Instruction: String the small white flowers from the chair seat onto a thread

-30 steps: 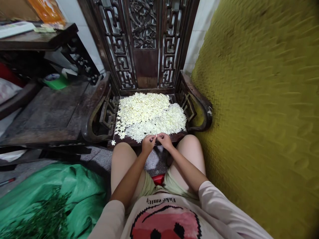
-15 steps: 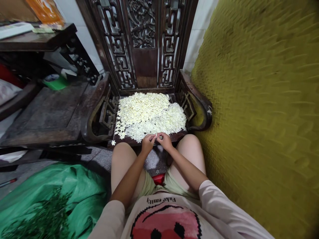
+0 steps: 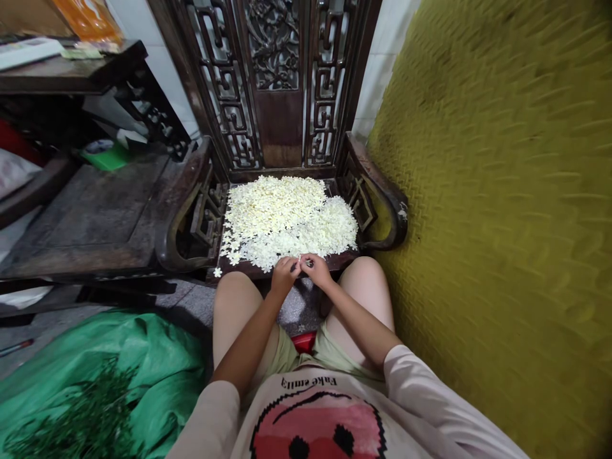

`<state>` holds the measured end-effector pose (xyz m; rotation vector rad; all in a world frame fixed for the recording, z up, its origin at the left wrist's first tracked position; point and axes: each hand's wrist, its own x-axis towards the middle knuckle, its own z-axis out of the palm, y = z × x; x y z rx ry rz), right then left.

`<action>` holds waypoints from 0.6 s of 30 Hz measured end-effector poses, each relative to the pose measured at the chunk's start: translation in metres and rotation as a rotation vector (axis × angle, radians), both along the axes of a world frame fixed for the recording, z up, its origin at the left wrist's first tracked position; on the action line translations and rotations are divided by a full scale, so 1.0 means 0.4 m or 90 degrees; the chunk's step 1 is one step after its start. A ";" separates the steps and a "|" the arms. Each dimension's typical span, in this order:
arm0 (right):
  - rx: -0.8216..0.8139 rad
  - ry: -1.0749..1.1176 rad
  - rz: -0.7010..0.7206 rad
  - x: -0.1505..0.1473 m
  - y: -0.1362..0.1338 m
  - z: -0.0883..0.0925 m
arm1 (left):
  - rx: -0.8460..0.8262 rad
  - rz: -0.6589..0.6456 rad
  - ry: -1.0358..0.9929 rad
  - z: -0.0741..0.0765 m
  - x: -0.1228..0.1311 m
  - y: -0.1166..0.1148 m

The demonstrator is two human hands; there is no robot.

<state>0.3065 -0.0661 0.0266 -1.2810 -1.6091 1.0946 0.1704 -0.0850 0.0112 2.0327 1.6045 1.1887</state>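
My left hand (image 3: 285,273) and my right hand (image 3: 315,268) meet fingertip to fingertip at the front edge of a dark wooden chair seat (image 3: 340,259). Both are closed in a pinch. A tiny white piece, apparently a white flower (image 3: 299,260), shows between the fingertips; most of it is hidden. Just beyond my fingers a broad heap of loose white flowers (image 3: 282,210) covers much of the seat, the back part creamier and the front right part whiter. One single flower (image 3: 217,272) lies apart at the seat's front left corner.
Carved armrests (image 3: 186,248) flank the seat, and a carved backrest (image 3: 282,127) rises behind. A yellow textured sheet (image 3: 492,191) stands along the right. On the left are a green bag (image 3: 162,344) with green stems (image 3: 81,408), a wooden seat (image 3: 95,217) and a green tape roll (image 3: 106,156).
Both hands stay at the same place, with only slight shifts of the fingers. The view has tilted very slightly. The flower heap looks unchanged.
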 end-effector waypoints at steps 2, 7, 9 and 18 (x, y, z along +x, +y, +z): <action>-0.006 0.013 -0.003 -0.001 -0.001 0.002 | 0.005 0.001 -0.001 0.002 0.001 -0.001; -0.019 0.018 -0.016 -0.002 -0.003 0.007 | 0.011 0.005 0.006 0.006 0.006 -0.001; -0.019 0.022 -0.018 -0.003 -0.004 0.007 | 0.004 0.005 0.005 0.007 0.007 0.000; -0.071 0.055 -0.038 -0.002 0.007 0.002 | -0.008 -0.008 -0.055 0.018 0.002 0.007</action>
